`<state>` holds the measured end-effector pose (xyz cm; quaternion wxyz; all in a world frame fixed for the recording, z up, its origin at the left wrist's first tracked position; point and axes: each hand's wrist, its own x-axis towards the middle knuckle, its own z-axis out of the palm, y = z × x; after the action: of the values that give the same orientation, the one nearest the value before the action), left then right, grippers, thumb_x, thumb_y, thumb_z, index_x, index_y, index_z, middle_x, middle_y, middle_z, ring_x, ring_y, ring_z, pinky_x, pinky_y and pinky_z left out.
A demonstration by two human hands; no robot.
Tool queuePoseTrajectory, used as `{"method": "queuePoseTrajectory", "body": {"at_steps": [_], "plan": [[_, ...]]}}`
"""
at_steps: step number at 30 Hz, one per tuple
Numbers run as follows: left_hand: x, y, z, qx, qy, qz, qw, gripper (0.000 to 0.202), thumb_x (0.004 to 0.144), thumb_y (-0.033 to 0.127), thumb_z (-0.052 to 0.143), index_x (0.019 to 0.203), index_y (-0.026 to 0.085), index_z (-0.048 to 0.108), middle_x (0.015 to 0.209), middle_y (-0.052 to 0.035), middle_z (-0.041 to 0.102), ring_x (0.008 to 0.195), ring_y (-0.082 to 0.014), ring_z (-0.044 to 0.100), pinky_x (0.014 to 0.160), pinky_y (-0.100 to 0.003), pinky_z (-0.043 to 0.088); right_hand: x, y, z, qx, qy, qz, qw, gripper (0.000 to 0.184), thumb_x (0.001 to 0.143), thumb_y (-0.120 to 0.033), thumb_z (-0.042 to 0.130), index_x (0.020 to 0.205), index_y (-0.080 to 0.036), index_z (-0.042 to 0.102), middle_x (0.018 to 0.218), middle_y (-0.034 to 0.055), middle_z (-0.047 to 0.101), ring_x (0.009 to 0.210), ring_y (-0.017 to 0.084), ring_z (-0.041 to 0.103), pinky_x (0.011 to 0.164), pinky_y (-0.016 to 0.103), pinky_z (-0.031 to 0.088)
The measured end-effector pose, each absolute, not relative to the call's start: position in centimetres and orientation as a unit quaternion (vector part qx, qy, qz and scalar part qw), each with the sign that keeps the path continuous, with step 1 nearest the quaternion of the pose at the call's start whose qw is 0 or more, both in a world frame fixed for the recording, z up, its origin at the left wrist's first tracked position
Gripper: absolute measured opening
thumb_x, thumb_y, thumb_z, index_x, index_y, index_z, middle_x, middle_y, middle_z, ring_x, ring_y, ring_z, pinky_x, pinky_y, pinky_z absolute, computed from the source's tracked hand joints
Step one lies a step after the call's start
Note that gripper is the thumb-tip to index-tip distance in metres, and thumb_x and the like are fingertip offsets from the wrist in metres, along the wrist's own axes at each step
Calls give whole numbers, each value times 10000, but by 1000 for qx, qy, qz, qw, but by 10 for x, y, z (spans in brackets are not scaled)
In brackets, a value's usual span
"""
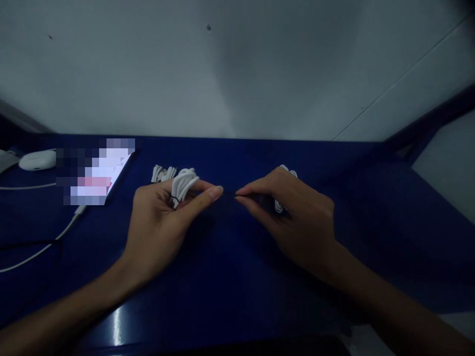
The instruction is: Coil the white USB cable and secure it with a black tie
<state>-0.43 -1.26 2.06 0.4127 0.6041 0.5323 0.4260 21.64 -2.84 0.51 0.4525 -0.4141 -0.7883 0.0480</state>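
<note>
My left hand (163, 217) is closed round a coiled white cable bundle (183, 184), thumb and fingers pinched toward the middle. My right hand (293, 217) is pinched shut facing it, fingertips almost touching the left ones. A thin dark tie (229, 194) runs between the two pinches. Behind the right hand lies another white cable coil (282, 203), mostly hidden. A third white coil (162, 173) rests on the blue table (230, 277) just behind my left hand.
A lit phone (100, 173) lies at the left with a white cable (55, 237) running off it. A white oval case (37, 159) sits at the far left. A pale wall rises behind the table's back edge.
</note>
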Motion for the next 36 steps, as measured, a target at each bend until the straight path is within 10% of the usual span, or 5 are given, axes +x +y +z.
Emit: {"method": "queuePoseTrajectory", "body": {"at_steps": [21, 36], "plan": [[-3, -13, 19, 557, 524, 431, 479, 262, 860, 457, 926, 821, 210, 848, 605, 31, 564, 568, -100, 446, 522, -230, 318, 212, -25, 1, -386, -800, -46, 457, 160, 1036, -66, 740, 1056, -224, 757, 893, 25, 822, 749, 172, 718, 687, 349, 577], [-8, 2, -1, 513, 503, 413, 560, 345, 964, 499, 813, 1162, 217, 822, 605, 81, 351, 516, -91, 297, 469, -235, 235, 270, 114, -3, -553, -781, 129, 259, 108, 989, -227, 768, 936, -199, 857, 968, 106, 849, 903, 279, 776, 845, 444, 599]]}}
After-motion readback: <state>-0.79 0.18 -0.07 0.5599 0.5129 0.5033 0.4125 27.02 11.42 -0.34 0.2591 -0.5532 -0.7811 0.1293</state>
